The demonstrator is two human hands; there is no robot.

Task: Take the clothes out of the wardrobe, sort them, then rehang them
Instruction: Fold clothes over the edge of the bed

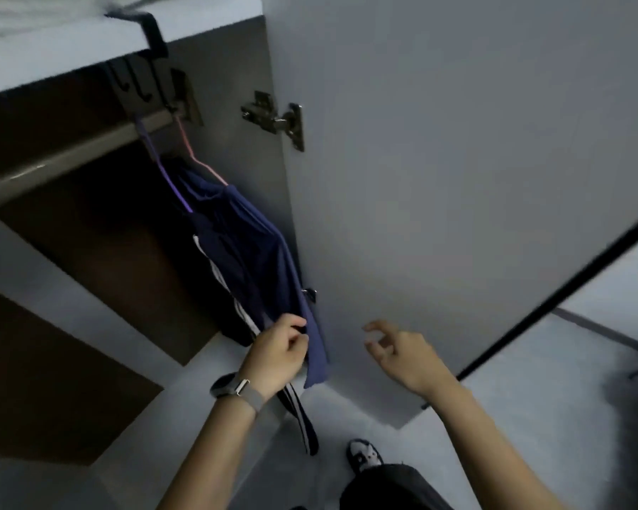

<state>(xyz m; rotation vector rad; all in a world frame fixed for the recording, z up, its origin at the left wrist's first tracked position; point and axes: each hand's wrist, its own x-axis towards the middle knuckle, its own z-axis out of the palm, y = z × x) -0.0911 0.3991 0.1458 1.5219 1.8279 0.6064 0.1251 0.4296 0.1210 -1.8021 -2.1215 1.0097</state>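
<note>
Head: soft navy garment [251, 252], pinched.

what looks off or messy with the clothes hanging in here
Only a little. The blue garment and the dark striped garment are bunched at the right end of the rail, against the open door. The left hand pinches their lower edges; the right hand holds nothing. No damage shows.
</note>
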